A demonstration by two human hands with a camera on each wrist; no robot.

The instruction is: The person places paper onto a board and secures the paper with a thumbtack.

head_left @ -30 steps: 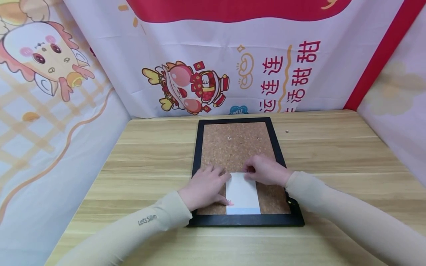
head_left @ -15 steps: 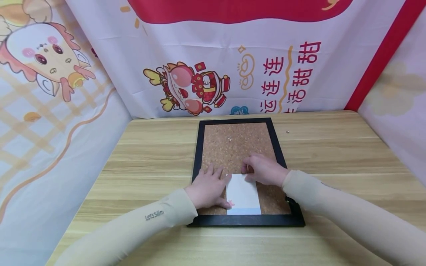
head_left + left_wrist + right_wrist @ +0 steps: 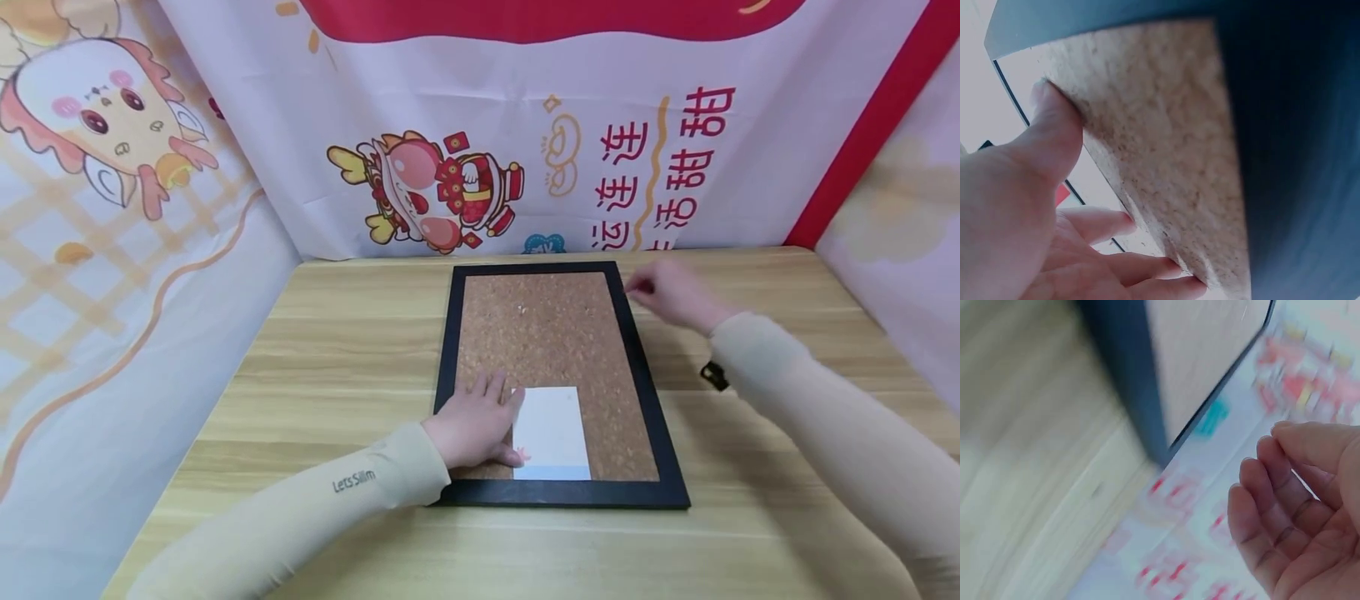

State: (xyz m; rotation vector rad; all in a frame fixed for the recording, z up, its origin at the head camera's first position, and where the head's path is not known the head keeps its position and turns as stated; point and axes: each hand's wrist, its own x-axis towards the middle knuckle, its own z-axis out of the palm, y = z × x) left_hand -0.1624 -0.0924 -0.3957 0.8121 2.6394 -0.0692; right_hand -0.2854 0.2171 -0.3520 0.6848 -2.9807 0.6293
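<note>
A white sheet of paper point(image 3: 551, 429) with a blue strip along its bottom and a small red mark lies on the cork board point(image 3: 540, 333), near its lower edge. My left hand point(image 3: 480, 423) rests on the board with fingers spread, its thumb and index finger on the sheet's left side. At the sheet's upper right corner is a small pale spot point(image 3: 568, 397), too small to make out. My right hand point(image 3: 675, 293) hovers beside the board's upper right corner. Its fingers point(image 3: 1260, 487) are loosely bent in the right wrist view, with nothing visible between them.
The board's black frame point(image 3: 562, 494) lies on a wooden table point(image 3: 360, 333). A small clear object point(image 3: 521, 309) sits on the upper cork. A blurred dark speck point(image 3: 1097, 489) shows on the table in the right wrist view. Printed cloth point(image 3: 450, 100) hangs behind.
My right hand has left the sheet's top right corner and moved up and right, past the frame's edge. The left hand stays on the sheet, which looks unmoved.
</note>
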